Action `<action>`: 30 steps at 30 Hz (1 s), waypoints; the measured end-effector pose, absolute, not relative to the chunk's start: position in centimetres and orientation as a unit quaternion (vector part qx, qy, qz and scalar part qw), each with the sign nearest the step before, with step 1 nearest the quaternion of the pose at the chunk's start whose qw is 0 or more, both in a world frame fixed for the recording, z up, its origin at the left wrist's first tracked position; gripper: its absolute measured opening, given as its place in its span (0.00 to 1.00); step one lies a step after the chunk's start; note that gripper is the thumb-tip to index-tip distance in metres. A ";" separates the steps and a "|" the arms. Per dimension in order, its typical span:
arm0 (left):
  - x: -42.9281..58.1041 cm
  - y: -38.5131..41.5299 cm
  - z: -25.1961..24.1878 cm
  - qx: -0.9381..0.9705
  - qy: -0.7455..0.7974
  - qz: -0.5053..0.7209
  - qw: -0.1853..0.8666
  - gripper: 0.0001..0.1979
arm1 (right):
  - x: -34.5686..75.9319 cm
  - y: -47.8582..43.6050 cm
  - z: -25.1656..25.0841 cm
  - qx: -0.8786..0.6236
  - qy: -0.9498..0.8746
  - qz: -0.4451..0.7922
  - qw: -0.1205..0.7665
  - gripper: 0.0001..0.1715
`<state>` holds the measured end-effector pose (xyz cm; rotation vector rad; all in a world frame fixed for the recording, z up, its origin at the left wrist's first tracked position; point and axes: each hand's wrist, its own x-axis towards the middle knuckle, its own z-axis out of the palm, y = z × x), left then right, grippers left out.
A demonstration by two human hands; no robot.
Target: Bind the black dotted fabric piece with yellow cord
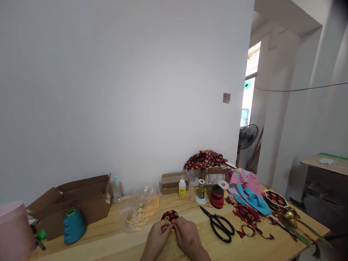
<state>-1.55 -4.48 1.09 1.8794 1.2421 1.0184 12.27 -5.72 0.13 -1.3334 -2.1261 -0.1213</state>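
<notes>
Right now our left hand and right hand meet low on the wooden table, fingertips pinched onto the near rim of a round patterned fabric disc. The disc lies flat just beyond both hands, equally near each. A yellow cord seems caught in the pinch, though we cannot tell for sure; our forearms are cut off below.

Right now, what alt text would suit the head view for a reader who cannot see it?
A person's left hand and right hand pinch the near edge of a round black-and-orange fabric piece on a wooden table. Black scissors lie to its right, a teal thread cone far left.
</notes>
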 end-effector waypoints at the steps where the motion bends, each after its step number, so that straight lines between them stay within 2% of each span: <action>1: -1.5 -4.4 1.0 0.721 0.474 0.386 0.326 0.13 | 12.3 -5.7 0.2 -0.504 -0.805 -0.046 0.310 0.09; 8: -1.5 -3.7 0.4 0.718 0.492 0.385 0.307 0.17 | 13.0 -5.0 0.2 -0.537 -0.782 -0.041 0.313 0.10; 14: -1.8 -3.2 0.0 0.686 0.510 0.398 0.332 0.19 | 18.3 -4.9 0.1 -0.672 -0.608 -0.057 0.419 0.14; 22: -1.9 -2.7 -0.3 0.672 0.497 0.404 0.372 0.19 | 21.8 -6.1 0.7 -0.659 -0.453 -0.143 0.583 0.17; 26: -2.1 -2.6 -0.5 0.674 0.494 0.404 0.371 0.17 | 22.2 -6.0 1.3 -0.662 -0.413 -0.184 0.598 0.17; 30: -2.0 -2.7 -0.2 0.673 0.501 0.402 0.368 0.17 | 20.9 -6.2 2.0 -0.661 -0.478 -0.141 0.561 0.16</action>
